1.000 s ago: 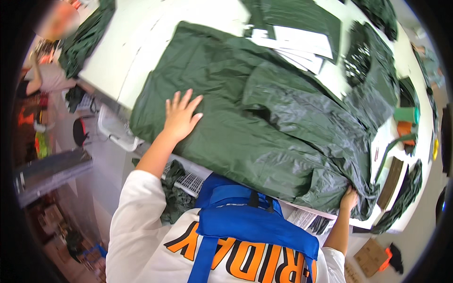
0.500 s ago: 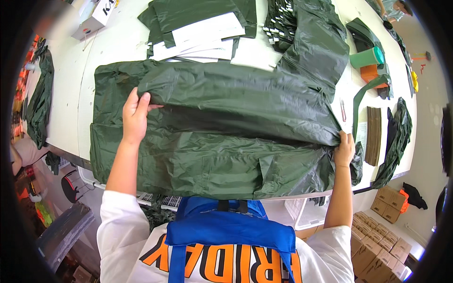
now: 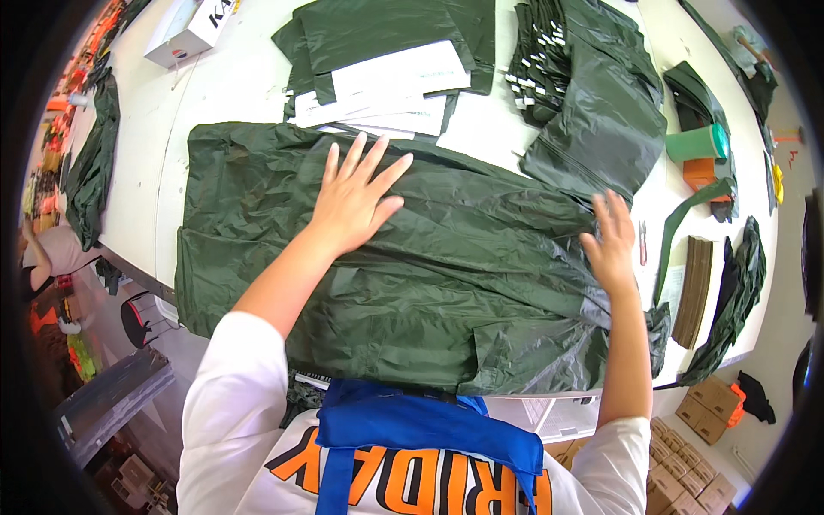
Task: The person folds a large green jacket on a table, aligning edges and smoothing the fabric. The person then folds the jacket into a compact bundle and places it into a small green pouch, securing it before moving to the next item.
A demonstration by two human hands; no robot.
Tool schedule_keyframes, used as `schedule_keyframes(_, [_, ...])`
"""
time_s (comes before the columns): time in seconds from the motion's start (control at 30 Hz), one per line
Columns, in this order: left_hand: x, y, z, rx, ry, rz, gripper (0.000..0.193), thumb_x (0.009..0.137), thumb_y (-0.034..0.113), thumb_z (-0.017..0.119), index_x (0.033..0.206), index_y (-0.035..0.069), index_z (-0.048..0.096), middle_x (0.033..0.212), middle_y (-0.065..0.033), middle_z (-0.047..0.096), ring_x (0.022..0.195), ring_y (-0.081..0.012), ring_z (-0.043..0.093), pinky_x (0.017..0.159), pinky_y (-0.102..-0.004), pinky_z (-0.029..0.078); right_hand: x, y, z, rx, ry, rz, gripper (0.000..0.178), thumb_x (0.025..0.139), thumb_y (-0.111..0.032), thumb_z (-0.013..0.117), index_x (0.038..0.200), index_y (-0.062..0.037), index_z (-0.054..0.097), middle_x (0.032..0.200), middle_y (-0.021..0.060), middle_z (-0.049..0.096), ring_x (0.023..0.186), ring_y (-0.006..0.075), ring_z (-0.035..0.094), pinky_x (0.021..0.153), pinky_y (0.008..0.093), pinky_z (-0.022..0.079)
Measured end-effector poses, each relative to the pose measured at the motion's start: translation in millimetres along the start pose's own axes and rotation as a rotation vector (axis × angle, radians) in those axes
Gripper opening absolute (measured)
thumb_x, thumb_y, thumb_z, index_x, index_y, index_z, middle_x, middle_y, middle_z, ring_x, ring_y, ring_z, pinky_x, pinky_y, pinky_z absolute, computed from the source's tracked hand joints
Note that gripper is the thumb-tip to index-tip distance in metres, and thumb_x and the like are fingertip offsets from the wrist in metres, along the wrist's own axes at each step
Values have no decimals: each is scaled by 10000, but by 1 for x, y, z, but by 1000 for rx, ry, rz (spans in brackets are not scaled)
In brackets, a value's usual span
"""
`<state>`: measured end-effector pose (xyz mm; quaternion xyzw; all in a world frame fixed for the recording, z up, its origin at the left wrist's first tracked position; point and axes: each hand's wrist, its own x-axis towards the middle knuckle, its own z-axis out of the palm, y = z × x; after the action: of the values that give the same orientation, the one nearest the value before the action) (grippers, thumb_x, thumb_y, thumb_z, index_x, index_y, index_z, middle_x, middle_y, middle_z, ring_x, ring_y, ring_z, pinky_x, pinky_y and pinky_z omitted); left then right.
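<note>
White worktable point(image 3: 215, 94) ahead carries the dark green garment point(image 3: 412, 257) spread across its near edge, and your left hand point(image 3: 354, 196) and right hand point(image 3: 611, 245) lie open and flat, smoothing it, probably before a careful fold.

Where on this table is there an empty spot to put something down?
Bare white table shows at the far left, between the white box and the stack of papers. A smaller patch lies between the papers and the dark bundle. The middle is covered by the green garment under both hands; the right edge by the green cup is crowded.
</note>
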<state>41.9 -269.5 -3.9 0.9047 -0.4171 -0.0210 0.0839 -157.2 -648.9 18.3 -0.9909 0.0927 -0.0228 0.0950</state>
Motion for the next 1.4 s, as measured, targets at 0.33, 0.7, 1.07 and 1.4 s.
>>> schedule_keyframes(0.33, [31,-90,14,-34,-36,-120,529,777,152,660,1284,187,512,1282,-24,520,1246,-227,427,1012,-484,269,18,21,34,-66,-123,-13,668,808,-70,626,1429,-143,391,1385,104,457,1285,314,407,1059,436,317])
schedule_keyframes(0.7, [-37,-86,-83,64,316,136,185,665,93,641,835,104,567,756,-92,557,703,-326,577,580,-413,454,-58,-6,-61,-129,99,18,266,620,13,615,870,-26,529,841,160,553,824,405,541,731,476,430])
schedule_keyframes(1.07, [-262,1,-56,-314,-43,-82,253,695,220,700,871,81,583,840,-116,556,817,-336,535,745,-416,408,-230,-67,-2,6,-72,-207,232,579,-44,607,796,-114,566,707,69,454,706,282,488,648,402,366])
schedule_keyframes(1.4, [-233,67,17,-82,-29,-96,756,749,467,702,1405,220,419,1542,-220,151,1400,-484,99,1074,-675,88,-201,75,-54,-112,103,261,590,648,108,489,1202,-82,556,1256,141,546,1241,341,450,1052,454,331])
